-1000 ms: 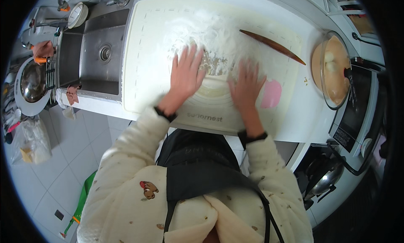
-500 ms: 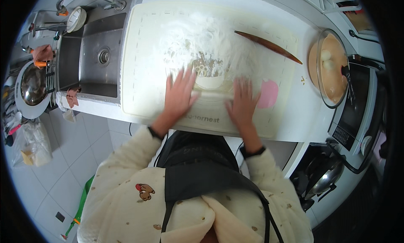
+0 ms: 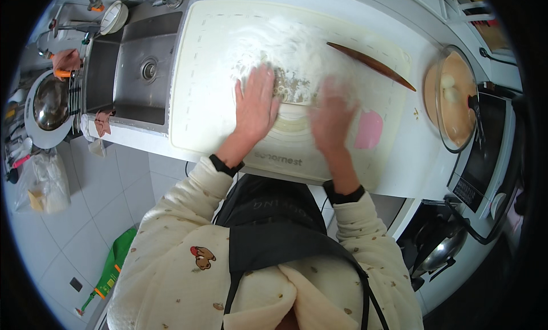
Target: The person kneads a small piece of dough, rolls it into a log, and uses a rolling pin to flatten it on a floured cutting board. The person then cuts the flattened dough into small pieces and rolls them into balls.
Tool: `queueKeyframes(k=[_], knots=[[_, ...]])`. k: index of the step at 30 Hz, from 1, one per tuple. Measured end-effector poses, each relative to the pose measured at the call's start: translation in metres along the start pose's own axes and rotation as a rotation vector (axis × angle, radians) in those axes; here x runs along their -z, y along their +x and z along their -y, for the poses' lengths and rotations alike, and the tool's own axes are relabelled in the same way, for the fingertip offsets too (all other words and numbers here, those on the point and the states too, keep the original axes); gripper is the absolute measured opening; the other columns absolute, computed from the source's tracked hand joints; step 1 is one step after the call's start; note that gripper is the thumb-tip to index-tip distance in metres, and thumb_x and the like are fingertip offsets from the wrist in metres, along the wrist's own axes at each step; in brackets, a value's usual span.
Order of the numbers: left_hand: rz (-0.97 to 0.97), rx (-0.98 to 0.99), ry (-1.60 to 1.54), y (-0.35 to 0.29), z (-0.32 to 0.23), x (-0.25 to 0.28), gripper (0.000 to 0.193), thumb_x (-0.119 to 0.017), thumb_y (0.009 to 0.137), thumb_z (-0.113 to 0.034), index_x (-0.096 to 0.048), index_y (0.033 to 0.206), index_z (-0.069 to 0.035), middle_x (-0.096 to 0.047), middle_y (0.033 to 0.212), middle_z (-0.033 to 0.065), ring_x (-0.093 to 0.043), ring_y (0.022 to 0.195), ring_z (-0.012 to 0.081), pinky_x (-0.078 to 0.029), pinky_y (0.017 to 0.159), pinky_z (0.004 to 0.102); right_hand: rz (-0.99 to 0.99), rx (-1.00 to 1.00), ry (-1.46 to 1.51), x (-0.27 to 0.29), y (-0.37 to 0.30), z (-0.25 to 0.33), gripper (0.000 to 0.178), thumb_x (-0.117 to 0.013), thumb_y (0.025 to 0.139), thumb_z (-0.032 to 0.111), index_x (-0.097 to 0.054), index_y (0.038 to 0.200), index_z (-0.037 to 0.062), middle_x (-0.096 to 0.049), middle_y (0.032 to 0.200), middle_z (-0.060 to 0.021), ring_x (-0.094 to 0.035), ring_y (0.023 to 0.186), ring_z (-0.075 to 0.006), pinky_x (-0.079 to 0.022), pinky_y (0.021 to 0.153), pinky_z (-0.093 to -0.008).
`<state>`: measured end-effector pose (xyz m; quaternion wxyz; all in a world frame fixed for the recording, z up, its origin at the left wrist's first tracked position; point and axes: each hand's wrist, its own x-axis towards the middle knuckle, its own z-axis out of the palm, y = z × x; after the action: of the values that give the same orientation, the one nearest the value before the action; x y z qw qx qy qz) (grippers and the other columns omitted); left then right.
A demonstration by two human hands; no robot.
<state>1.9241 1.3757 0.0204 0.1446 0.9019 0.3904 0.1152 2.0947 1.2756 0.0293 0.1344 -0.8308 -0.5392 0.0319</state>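
A cream pastry mat (image 3: pixel 200 110) covers the counter in front of me, dusted with white flour (image 3: pixel 279 33) over its far half. My left hand (image 3: pixel 256 104) lies flat on the mat with its fingers stretched forward, holding nothing. My right hand (image 3: pixel 334 114) is blurred by motion, but its outline is long and flat, and nothing shows in it. Between the hands lies a pale strip (image 3: pixel 294 108) that looks like dough; its ends are hard to make out. A pink dough scraper (image 3: pixel 369 130) rests right of my right hand. Farther off lies a brown tapered rolling pin (image 3: pixel 372 66).
A steel sink (image 3: pixel 147 96) with a tap is on the left. On the right stands a glass bowl (image 3: pixel 456 121) with pale rounded lumps in it, beside a microwave oven (image 3: pixel 485 144). The counter's front edge runs close to my body.
Both my hands have slid forward on the mat, and the left has come a little inward. The right hand has become more blurred. The whole view has shifted slightly.
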Motion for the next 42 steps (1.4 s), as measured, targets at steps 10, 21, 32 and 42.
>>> queueKeyframes(k=[10,21,32,42], knots=[[0.179,-0.05,0.087,-0.059,-0.013,-0.003,0.059,-0.052,0.096,-0.028,-0.04,0.15,-0.008,-0.034,0.158,0.0149,-0.031,0.146,0.0353,-0.02,0.112,0.0655,0.073,0.24,0.118,-0.022,-0.049,0.04,0.074,-0.062,0.085,0.054,-0.051,0.142,0.0074,-0.046,0.151,-0.0092,-0.035,0.143,-0.0272,-0.021,0.11,-0.0674],[0.209,0.085,0.109,-0.086,-0.041,-0.006,0.076,-0.061,0.089,-0.038,-0.037,0.149,0.002,-0.03,0.159,0.0224,-0.029,0.145,0.0406,-0.016,0.112,0.068,0.107,0.045,0.071,-0.014,-0.084,0.026,0.08,-0.061,0.088,0.055,-0.044,0.147,0.004,-0.042,0.153,-0.0134,-0.032,0.145,-0.0321,-0.021,0.112,-0.0657],[0.348,-0.099,-0.032,-0.109,-0.029,-0.006,0.077,-0.059,0.091,-0.049,-0.036,0.152,-0.007,-0.028,0.159,0.0201,-0.024,0.146,0.0448,-0.02,0.111,0.0668,0.36,0.056,0.133,0.008,-0.128,0.005,0.084,-0.065,0.086,0.05,-0.036,0.152,0.0067,-0.033,0.159,-0.0131,-0.025,0.149,-0.0347,-0.017,0.108,-0.0741],[0.154,0.027,0.059,-0.042,-0.014,-0.01,0.068,-0.06,0.093,-0.038,-0.038,0.152,-0.012,-0.027,0.159,0.0226,-0.023,0.146,0.0436,-0.018,0.113,0.0667,0.199,0.017,0.005,-0.008,-0.071,-0.007,0.086,-0.07,0.08,0.049,-0.039,0.151,0.0116,-0.035,0.158,-0.0118,-0.028,0.146,-0.0367,-0.02,0.108,-0.073]])
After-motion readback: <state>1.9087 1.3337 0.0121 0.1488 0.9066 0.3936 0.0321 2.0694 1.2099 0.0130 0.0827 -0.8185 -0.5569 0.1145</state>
